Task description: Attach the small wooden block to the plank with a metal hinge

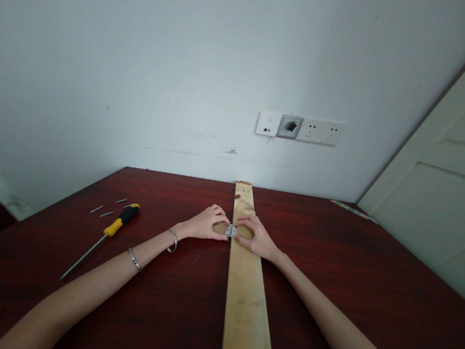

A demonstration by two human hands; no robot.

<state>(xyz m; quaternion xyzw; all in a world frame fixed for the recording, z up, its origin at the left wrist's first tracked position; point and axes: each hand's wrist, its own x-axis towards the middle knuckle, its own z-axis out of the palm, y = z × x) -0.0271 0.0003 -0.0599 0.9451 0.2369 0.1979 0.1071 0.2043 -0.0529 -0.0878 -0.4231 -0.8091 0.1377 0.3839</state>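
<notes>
A small metal hinge (231,231) lies at the left edge of a long wooden board (245,306), one leaf over the wood and the other past its edge. My left hand (207,223) pinches the hinge's left leaf between thumb and fingers. From the other side, my right hand (257,237) reaches across the board, thumb and fingers closed on the right leaf. On the left, a screwdriver (119,223) with a yellow and black handle rests on the table, its tip toward me. Several screws (106,214) lie beside its handle.
The dark red table (163,309) meets a white wall (183,83) at its far edge. Sockets and switches (317,131) are set in the wall. A thin patterned strip (351,209) lies at the far right, near a white panelled door (441,203).
</notes>
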